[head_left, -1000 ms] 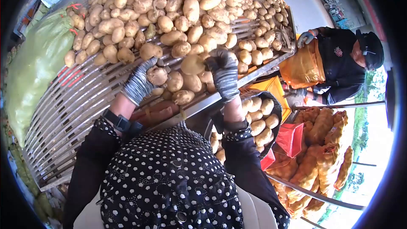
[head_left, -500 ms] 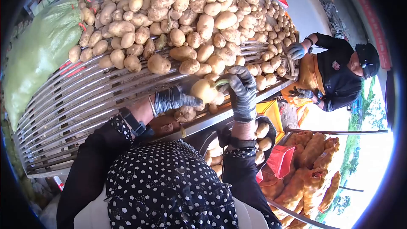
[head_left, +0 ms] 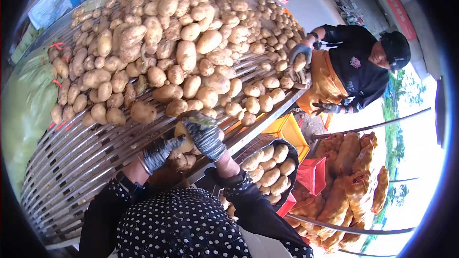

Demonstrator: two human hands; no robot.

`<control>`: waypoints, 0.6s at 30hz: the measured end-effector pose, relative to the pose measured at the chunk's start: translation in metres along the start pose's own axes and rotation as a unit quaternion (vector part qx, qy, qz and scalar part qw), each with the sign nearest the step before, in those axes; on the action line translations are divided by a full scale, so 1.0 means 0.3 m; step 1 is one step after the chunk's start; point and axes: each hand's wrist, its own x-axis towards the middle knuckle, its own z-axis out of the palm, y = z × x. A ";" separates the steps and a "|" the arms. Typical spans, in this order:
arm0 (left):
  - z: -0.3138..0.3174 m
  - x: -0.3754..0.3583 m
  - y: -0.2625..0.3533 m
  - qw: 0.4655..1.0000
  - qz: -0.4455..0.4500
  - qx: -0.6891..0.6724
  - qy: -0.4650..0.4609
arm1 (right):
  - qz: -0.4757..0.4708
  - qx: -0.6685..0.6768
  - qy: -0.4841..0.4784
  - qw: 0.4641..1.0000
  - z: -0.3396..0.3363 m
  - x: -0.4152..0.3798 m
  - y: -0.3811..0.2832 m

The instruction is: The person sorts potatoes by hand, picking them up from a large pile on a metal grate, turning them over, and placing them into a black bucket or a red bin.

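Between my two gloved hands is a pale yellow potato (head_left: 183, 136), partly covered by fingers. My left hand (head_left: 162, 154) grips its near left side, thumb against it. From above and the right, my right hand (head_left: 204, 136) is wrapped round the same potato, its fingertips stained greenish brown. A knobbly potato (head_left: 182, 161) lies just below the hands on the slatted metal rack (head_left: 95, 155). Farther up the rack, many loose potatoes (head_left: 186, 55) are heaped.
A dark basket of potatoes (head_left: 270, 174) stands right of my right arm, beside yellow (head_left: 289, 134) and red containers (head_left: 313, 174). Filled orange net sacks (head_left: 342, 200) are piled beyond. A green sack (head_left: 28, 114) lies at left. A co-worker (head_left: 358, 67) stands across at the right, holding a potato.
My right hand has moved from the green sprout onto the potato, and both hands have come closer together. The view has shifted, showing more of the basket. The co-worker now holds a potato.
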 end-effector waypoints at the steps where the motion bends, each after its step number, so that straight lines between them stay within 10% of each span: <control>1: 0.000 0.007 -0.015 0.998 -0.028 -0.049 -0.010 | -0.028 -0.078 -0.020 0.996 -0.028 0.028 -0.030; 4: 0.000 0.040 -0.036 0.993 -0.028 -0.104 -0.049 | 0.080 0.099 -0.043 0.991 -0.064 0.078 -0.048; 8: -0.129 0.153 -0.216 0.973 -0.117 -0.182 -0.077 | 0.087 0.003 -0.124 0.988 -0.009 0.093 -0.004; 11: -0.170 0.202 -0.323 0.907 -0.225 -0.347 -0.082 | 0.055 -0.013 -0.049 0.997 0.066 0.084 0.070; 13: -0.163 0.166 -0.327 0.863 -0.264 -0.422 -0.080 | 0.325 0.080 -0.038 0.942 0.009 0.160 0.016; 17: -0.078 0.033 -0.057 0.844 -0.223 -0.482 -0.079 | 0.422 0.102 -0.021 0.901 -0.036 0.150 0.079; 18: -0.057 0.009 0.003 0.848 -0.196 -0.487 -0.071 | 0.346 0.244 0.114 0.899 0.008 0.105 0.116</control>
